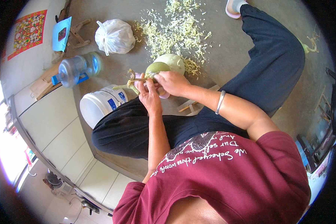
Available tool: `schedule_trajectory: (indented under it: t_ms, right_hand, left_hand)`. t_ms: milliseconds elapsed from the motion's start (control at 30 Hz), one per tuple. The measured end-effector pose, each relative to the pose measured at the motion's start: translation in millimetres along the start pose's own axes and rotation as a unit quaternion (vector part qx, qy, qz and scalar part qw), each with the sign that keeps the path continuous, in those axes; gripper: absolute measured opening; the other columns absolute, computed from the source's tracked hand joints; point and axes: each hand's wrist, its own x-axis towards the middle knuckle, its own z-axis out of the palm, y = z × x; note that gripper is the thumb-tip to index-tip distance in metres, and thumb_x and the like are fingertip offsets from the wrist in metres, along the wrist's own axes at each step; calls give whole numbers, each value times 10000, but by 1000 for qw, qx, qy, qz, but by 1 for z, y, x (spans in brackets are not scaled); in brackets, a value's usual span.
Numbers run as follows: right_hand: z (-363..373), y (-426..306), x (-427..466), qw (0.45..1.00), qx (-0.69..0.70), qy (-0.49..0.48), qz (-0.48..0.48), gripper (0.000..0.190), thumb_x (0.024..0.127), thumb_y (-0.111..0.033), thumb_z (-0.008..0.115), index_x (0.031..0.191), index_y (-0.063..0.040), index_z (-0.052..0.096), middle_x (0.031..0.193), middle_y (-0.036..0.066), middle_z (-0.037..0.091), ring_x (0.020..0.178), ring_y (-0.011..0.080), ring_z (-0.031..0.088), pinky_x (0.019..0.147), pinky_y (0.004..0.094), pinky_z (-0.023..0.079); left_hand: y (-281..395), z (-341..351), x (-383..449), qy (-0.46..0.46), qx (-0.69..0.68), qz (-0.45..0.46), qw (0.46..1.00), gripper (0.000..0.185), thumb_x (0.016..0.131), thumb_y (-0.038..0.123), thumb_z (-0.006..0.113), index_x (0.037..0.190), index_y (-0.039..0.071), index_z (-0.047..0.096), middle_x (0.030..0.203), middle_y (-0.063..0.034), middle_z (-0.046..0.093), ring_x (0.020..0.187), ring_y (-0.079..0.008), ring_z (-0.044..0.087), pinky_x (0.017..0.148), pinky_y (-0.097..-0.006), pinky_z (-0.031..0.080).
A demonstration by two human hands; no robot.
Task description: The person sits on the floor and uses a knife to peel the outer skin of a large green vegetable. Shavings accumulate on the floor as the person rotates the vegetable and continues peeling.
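Observation:
A pale green gourd with a darker green, rounded part stands out in front of me, just above my hands. From the darker part a thick, dry stem runs out to the left, with a bent, woody branch. My left hand grips this stem close to the gourd. My right hand presses against the gourd beside the stem, fingers curled down. Whatever lies under those fingers is hidden. Part of a pink slipper shows below the hands.
Pale green peelings are strewn over the concrete floor beyond the gourd. To the left are a tied white plastic bag, a clear blue water jug and a white bucket on its side. A wooden stool shows between my legs.

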Motion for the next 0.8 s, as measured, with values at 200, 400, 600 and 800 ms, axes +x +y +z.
schedule_trajectory:
  t_ms: [200,400,600,800]
  right_hand:
    - [2,21,1,996,-24,57,71,397,1000,-313,420,837,-15,626,825,240,669,773,428,651,703,519,509]
    - [-6,18,1,993,-61,57,78,412,1003,-346,438,842,-23,639,805,231,673,751,425,657,680,528,511]
    - [-10,11,-4,996,-91,15,3,419,996,-362,460,836,-27,655,767,222,675,725,416,668,674,519,526]
    - [-18,12,-3,995,-101,1,17,381,1008,-351,431,871,-50,620,805,226,664,779,434,646,672,539,499]
  left_hand:
    - [-13,-1,1,-21,24,74,997,274,998,95,567,1234,-45,575,1069,-43,543,684,-93,626,626,-238,535]
    - [-17,9,-10,27,0,29,999,277,1007,162,579,1213,-23,592,993,-66,596,692,-118,653,632,-258,557]
    - [-28,7,-16,-3,-30,56,998,307,998,137,592,1257,-26,557,900,-69,673,771,-117,665,703,-252,558]
    - [-29,7,-19,-23,-87,-1,996,335,991,108,599,1296,-15,540,914,-45,641,759,-97,642,672,-227,523]
